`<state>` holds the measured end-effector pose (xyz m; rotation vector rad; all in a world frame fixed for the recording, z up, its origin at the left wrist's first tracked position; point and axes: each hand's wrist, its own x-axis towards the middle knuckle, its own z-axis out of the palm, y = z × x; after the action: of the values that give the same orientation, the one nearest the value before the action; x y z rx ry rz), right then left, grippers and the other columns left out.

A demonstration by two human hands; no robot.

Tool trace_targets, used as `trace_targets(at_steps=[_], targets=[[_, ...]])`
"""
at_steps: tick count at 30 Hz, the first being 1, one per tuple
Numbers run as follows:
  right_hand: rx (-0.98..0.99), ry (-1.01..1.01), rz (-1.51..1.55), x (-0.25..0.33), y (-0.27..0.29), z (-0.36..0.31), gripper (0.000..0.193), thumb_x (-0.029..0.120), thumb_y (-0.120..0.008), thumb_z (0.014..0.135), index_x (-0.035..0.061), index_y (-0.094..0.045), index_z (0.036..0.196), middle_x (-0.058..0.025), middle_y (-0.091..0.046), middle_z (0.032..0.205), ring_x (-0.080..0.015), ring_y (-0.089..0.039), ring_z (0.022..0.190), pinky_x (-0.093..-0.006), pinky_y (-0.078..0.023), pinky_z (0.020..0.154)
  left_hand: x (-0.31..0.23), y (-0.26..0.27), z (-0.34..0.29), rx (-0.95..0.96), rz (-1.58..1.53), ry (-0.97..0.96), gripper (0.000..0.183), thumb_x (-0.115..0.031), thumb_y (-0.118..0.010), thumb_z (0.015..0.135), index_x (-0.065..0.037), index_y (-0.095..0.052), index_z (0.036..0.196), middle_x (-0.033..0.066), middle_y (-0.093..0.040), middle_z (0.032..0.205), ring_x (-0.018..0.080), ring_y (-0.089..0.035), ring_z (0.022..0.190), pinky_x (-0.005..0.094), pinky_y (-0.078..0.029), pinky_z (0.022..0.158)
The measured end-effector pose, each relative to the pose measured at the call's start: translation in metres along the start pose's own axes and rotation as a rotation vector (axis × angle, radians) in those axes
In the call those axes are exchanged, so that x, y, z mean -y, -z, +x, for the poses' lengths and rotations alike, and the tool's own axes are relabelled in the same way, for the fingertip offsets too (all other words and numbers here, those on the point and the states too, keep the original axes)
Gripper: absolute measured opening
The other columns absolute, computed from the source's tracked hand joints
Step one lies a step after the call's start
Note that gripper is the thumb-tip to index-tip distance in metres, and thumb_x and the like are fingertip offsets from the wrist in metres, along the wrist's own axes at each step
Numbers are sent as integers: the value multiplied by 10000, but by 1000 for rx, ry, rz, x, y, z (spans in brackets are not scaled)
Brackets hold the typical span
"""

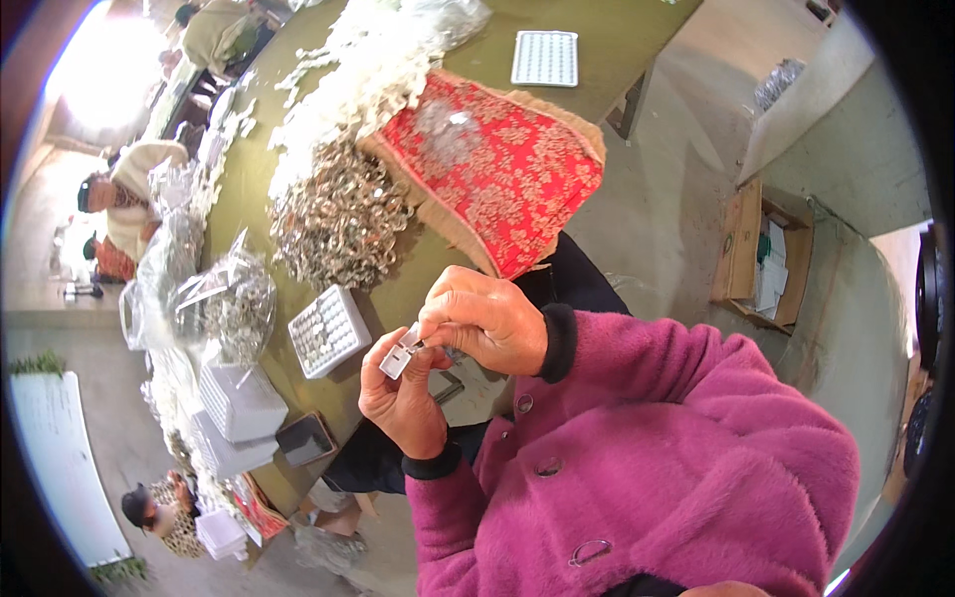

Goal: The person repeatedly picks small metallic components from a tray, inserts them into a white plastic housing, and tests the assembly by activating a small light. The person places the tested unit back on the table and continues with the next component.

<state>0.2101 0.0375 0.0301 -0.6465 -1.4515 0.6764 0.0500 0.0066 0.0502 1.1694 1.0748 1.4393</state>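
White piece (395,363) partly hidden, far bag (455,20) cropped

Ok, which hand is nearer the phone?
Left. The left hand is to the upper right of the phone in the picture; the right hand is farther off that way, beyond the left.

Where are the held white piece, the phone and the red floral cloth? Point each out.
White piece (394,364), head view: its flat face.
Phone (305,439), head view: middle of its dark screen.
Red floral cloth (525,189), head view: its patterned middle.
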Motion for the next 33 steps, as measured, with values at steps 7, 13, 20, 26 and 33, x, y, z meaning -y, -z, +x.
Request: trace_targets(at_steps=[7,13,20,26,33], targets=[[156,98,-94,-13,-27,0,232,-17,-789,829,14,-679,1031,-122,-627,923,-282,-650,782,-357,-537,664,8,40,-11,-66,42,26,271,25,-750,926,34,-666,1183,112,-728,959,175,-708,767,277,-586,697],[280,167,-194,-16,-44,10,270,-40,-778,790,22,-673,1032,-119,-629,909,-293,-650,755,-369,-539,625,19,64,-9,-139,50,23,273,40,-739,931,41,-665,1194,109,-724,956,165,-708,768,278,-589,706],[374,93,-139,-31,-71,12,250,-51,-766,814,22,-678,1036,-113,-620,910,-284,-657,747,-358,-543,616,29,88,-9,-182,25,25,278,101,-727,905,58,-675,1175,120,-719,1003,186,-723,805,296,-601,736],[408,-122,84,-39,-89,10,176,-61,-747,889,-4,-697,1048,-105,-609,957,-201,-684,762,-305,-566,669,32,103,-7,-176,-3,32,293,115,-735,884,64,-678,1167,122,-721,1002,220,-736,808,315,-618,739],[540,-219,74,-43,-90,13,163,-54,-742,895,13,-730,1043,-99,-637,955,-207,-681,837,-327,-557,703,29,120,-6,-131,-234,171,327,98,-752,873,79,-669,1189,157,-730,968,232,-739,778,334,-642,692]])
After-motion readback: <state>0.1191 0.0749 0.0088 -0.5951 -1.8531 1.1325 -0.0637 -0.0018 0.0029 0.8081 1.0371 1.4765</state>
